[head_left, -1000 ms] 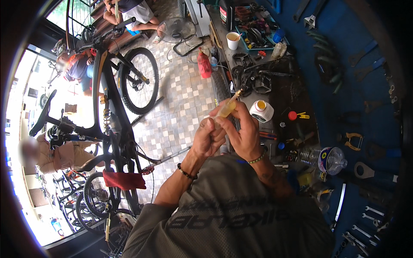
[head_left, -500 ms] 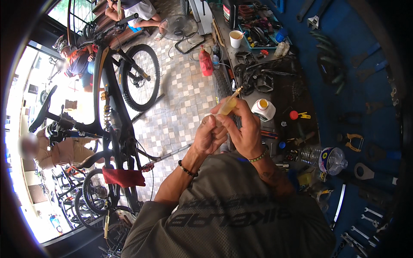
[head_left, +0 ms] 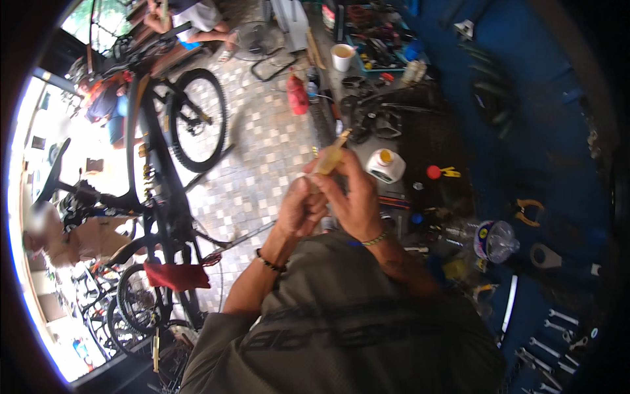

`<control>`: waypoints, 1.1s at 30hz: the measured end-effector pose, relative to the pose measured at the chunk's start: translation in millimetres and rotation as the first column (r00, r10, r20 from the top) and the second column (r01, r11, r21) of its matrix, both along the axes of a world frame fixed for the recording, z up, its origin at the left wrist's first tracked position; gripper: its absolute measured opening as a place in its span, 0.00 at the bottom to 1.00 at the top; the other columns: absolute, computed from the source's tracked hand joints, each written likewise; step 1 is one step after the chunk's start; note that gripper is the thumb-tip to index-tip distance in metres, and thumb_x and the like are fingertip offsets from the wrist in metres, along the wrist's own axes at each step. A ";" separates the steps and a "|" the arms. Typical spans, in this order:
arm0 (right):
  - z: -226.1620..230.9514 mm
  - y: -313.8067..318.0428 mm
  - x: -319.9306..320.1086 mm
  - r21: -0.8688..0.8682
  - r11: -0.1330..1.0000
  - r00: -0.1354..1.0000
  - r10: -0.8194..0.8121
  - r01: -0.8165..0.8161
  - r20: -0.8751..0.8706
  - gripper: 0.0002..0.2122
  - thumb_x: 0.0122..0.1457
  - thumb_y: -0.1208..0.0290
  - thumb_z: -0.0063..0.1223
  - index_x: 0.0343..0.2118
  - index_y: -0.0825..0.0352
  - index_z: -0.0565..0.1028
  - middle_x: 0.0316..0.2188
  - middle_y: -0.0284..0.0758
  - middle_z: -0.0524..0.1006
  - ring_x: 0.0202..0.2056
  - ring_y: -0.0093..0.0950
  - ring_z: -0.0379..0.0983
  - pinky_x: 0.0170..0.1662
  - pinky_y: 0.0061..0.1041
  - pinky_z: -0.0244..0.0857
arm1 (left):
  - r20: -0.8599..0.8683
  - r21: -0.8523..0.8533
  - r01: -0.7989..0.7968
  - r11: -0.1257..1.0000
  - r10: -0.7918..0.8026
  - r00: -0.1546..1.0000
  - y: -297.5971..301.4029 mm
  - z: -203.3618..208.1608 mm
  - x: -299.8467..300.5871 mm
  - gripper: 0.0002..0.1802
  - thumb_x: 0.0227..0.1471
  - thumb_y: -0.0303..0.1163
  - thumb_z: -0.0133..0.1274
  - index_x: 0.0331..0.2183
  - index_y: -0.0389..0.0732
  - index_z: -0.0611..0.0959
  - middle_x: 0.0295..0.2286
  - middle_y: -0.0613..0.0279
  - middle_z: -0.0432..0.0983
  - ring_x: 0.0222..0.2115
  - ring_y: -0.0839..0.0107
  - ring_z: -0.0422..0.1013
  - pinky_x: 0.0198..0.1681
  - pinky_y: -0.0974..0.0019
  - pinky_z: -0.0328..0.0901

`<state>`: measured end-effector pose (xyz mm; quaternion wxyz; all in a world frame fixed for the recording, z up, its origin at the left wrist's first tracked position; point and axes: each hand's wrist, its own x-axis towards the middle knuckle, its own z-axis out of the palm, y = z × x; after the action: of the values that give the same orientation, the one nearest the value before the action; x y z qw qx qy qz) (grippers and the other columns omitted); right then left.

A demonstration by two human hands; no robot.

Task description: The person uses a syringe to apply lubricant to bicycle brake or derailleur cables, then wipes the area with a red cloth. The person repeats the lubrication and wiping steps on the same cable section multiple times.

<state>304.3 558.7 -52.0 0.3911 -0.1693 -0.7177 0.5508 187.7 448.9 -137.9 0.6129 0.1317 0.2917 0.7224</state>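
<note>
Both my hands are raised together in front of my chest, around a syringe (head_left: pixel 329 159) with pale yellow liquid in it. Its brass-coloured tip points up and away from me. My right hand (head_left: pixel 356 200) is closed round the barrel, thumb and fingers pinching it. Fingers curled, my left hand (head_left: pixel 302 207) grips the syringe's lower end, which is mostly hidden. Just right of my hands, on the bench, stands a white jug (head_left: pixel 386 172) with an open, yellow-looking mouth. A red cap (head_left: pixel 434 172) lies beyond it.
A bicycle (head_left: pixel 157 164) with a red cloth (head_left: pixel 176 276) hanging on it stands at left. The cluttered bench holds a paper cup (head_left: pixel 342 59) and a clear plastic bottle (head_left: pixel 497 241). A red bottle (head_left: pixel 296 96) and fan (head_left: pixel 257 41) are farther off. Other people are at left.
The whole view has shifted, so the scene sits slightly farther left and is a bit blurred. My hands keep the same hold on the syringe.
</note>
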 end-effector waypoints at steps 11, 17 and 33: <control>-58.5 2.8 19.0 -0.256 0.966 0.993 0.012 0.020 0.119 0.14 0.74 0.68 0.53 0.55 0.71 0.71 0.45 0.39 0.85 0.49 0.25 0.81 0.50 0.25 0.72 | -0.153 -0.189 -0.078 0.979 0.050 0.987 1.4 4.0 3.3 0.27 0.66 0.49 0.59 0.51 0.35 0.79 0.30 0.62 0.75 0.21 0.79 0.66 0.13 0.80 0.60; -79.7 1.3 18.1 -0.510 0.854 0.988 -0.150 0.106 -0.045 0.16 0.77 0.61 0.45 0.55 0.69 0.73 0.46 0.42 0.84 0.47 0.26 0.82 0.47 0.24 0.74 | -0.162 -0.250 -0.095 0.964 0.055 0.985 4.1 -11.4 2.1 0.19 0.66 0.42 0.59 0.47 0.36 0.81 0.30 0.59 0.78 0.21 0.77 0.69 0.15 0.76 0.62; -134.0 21.7 7.9 -0.740 0.612 0.913 -0.408 0.280 0.009 0.17 0.73 0.56 0.54 0.48 0.68 0.80 0.43 0.36 0.85 0.40 0.23 0.83 0.36 0.20 0.79 | -0.154 -0.363 -0.058 0.930 0.001 0.988 35.1 -74.5 -8.5 0.14 0.67 0.43 0.59 0.41 0.43 0.80 0.29 0.65 0.75 0.25 0.78 0.67 0.19 0.76 0.60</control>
<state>312.2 580.4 -186.0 0.4461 -0.4002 -0.3593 0.7153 179.2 484.0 -212.5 0.5919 0.0650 0.4690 0.6522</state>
